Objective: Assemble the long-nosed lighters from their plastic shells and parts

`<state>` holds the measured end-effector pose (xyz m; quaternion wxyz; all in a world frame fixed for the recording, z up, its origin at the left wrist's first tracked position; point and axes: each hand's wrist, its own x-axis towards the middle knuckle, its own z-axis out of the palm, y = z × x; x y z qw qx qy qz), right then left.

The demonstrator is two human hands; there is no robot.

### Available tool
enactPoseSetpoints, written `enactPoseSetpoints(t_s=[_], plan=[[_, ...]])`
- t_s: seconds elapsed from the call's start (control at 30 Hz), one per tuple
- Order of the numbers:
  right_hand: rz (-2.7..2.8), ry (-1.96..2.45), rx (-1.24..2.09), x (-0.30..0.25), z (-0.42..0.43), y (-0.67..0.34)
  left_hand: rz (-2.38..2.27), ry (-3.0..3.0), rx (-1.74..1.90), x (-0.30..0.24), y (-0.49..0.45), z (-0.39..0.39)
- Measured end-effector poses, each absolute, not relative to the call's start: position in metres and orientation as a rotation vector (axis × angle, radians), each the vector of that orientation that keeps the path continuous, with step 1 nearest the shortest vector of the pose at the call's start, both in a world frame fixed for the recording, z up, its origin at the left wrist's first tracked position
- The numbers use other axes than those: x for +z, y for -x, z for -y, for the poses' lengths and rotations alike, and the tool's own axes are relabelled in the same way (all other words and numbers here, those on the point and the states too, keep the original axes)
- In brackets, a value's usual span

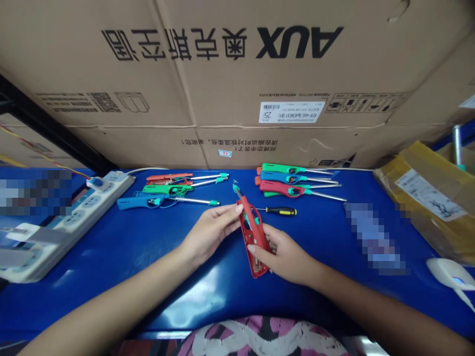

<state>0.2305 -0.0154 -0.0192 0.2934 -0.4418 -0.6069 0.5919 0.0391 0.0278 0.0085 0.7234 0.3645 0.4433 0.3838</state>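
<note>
Open room on the glossy blue tabletop (pixel 178 291) nearside of both hands, between the forearms, and to the left of the left fingers. Beyond the fingertips, room narrows: lighters (pixel 165 199) far left, a stack of lighters (pixel 282 188) far right, cardboard wall (pixel 148 138) behind. Screwdriver (pixel 282 211) lies just past the right fingers, handle to the right.

Red lighter (pixel 264 241) sits between the hands, held up. Long axis runs away from the body, leaning left at the far end; metal tube and teal tip (pixel 236 189) point outward past the left fingers, butt toward the body.

Left hand (pixel 210 232): thumb and fingers pinch its far left edge. Right hand (pixel 289 252): fingers wrapped round the nearer half, thumb across.

Shell smooth red plastic, inner parts exposed; teal piece inside.
</note>
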Motion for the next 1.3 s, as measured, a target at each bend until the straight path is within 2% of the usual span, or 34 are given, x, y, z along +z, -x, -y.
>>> enactPoseSetpoints(t_s=[0.17, 0.3, 0.37, 0.43, 0.5, 0.6, 0.8, 0.9, 1.03, 1.3], plan=[[1.516, 1.083, 1.861, -0.021, 0.024, -0.222, -0.933, -1.069, 0.879, -0.002, -0.053, 0.008], [1.742, 1.036, 1.748, -0.015, 0.024, -0.224, -0.839, -1.220, 0.728, -0.011, -0.053, 0.018], [1.853, 1.026, 1.688, -0.011, 0.021, -0.228, -0.899, -1.463, 0.765, -0.011, -0.047, 0.013], [1.954, 1.045, 1.479, -0.007, 0.016, -0.236, -0.953, -1.759, 0.790, -0.008, -0.039, 0.005], [1.962, 1.097, 1.097, -0.005, 0.008, -0.246, -0.972, -1.972, 0.764, -0.003, -0.032, -0.002], [1.857, 1.174, 0.628, -0.004, -0.007, -0.265, -0.999, -2.196, 0.545, 0.005, -0.026, -0.008], [2.367, 1.108, 0.138, -0.012, -0.027, -0.287, -0.969, -2.640, 0.081, 0.002, -0.028, -0.008], [2.520, 1.052, 0.062, -0.014, -0.027, -0.286, -0.959, -2.688, 0.074, -0.004, -0.027, -0.011], [2.518, 0.962, 0.001, -0.010, -0.027, -0.288, -0.989, -2.531, 0.280, -0.009, -0.024, -0.017], [2.701, 1.054, 0.151, 0.011, -0.019, -0.302, -1.077, -2.332, 0.496, -0.010, -0.020, -0.032]])
